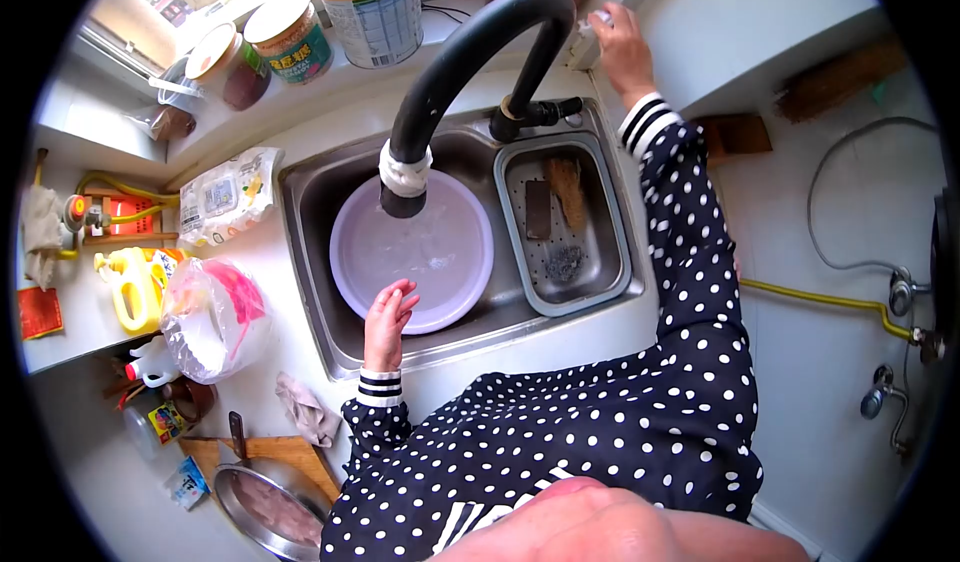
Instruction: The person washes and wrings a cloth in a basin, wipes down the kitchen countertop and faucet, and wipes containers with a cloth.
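Note:
My left hand (388,324) is over the near rim of a pale purple basin (345,287), its fingers loosely bent and holding nothing. The basin sits in the left part of a steel sink (310,302), with what looks like water in it. My right hand (626,57) reaches to the back right corner by the window ledge. Its fingers are closed around something small and whitish (600,19), mostly hidden. A black faucet (440,72), wrapped in white near its spout, arches over the basin.
In the sink's right part stands a grey-rimmed drain basket (507,237) holding a brown block (538,210), a loofah-like piece (567,192) and a steel scourer (564,262). Several tubs (290,42) line the ledge. A wipes pack (230,197) and a pan (265,507) are at left.

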`<state>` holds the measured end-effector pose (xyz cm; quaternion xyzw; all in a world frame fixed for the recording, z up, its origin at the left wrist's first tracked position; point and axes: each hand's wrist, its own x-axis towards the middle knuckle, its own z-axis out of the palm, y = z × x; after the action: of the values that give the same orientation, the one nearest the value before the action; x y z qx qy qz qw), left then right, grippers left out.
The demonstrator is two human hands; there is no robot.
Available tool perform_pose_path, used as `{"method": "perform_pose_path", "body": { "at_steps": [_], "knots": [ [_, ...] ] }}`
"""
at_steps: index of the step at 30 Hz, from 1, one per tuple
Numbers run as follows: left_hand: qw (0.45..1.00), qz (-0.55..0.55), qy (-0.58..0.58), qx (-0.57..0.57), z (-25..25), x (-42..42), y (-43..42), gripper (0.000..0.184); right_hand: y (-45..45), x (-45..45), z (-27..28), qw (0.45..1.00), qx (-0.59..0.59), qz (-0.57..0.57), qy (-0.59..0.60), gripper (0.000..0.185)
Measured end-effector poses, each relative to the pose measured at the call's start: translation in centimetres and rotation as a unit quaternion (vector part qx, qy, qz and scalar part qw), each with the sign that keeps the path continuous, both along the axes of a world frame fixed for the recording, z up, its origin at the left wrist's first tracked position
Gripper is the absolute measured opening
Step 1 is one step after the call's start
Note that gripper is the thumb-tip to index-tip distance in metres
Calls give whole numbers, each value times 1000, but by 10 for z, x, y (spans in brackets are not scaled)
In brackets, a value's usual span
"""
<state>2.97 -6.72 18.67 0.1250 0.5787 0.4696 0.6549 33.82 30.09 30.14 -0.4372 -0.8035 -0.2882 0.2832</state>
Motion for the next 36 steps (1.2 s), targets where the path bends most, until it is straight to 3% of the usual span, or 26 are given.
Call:
{"method": "perform_pose_path", "body": {
  "at_steps": [2, 5, 6, 9, 12, 15, 18, 19, 21, 24, 27, 32, 35, 36],
  "knots": [
    [1000, 0, 4, 1, -8, 2, 1, 29, 34, -1, 5, 992, 81, 5, -100, 9],
    [1000, 1, 9, -15, -17, 6, 4, 28, 60, -2, -12, 985, 13, -99, -140, 11],
    [1000, 3, 8, -20, -20, 6, 4, 28, 86, 15, -48, 972, 28, -85, -217, 14],
    [999, -2, 14, -36, -22, 4, 11, 28, 96, 24, -108, 946, 128, -37, -296, 15],
    [998, -14, 58, -37, -27, -3, 21, 28, 78, 4, -71, 976, -106, -94, -168, 17],
    [994, -36, 106, -11, -27, -4, 37, 28, 98, 8, -122, 978, -187, -89, 18, 17],
    [984, -87, 147, 57, -33, 6, 54, 28, 78, 13, -100, 990, -116, -35, -71, 20],
    [976, -102, 164, 97, -36, 12, 60, 24, 73, 12, -93, 986, -157, -38, -43, 22],
    [916, -177, 328, 150, -36, 21, 79, 21, 68, 8, -80, 972, -232, -41, 13, 28],
    [804, -136, 502, 289, -29, 39, 134, 21, 57, 0, -72, 919, -377, 2, 116, 36],
    [783, -65, 496, 369, -14, 60, 201, 21, 60, -14, -76, 878, -397, 61, 261, 40],
    [718, -12, 520, 462, 14, 96, 293, 25, 83, -32, -85, 838, -440, 90, 311, 64],
    [764, -16, 476, 435, 0, 95, 350, 28, 90, -39, -94, 819, -431, 135, 353, 67],
    [746, -25, 505, 434, 4, 95, 359, 32, 92, -42, -99, 815, -419, 148, 372, 67]
  ]
}}
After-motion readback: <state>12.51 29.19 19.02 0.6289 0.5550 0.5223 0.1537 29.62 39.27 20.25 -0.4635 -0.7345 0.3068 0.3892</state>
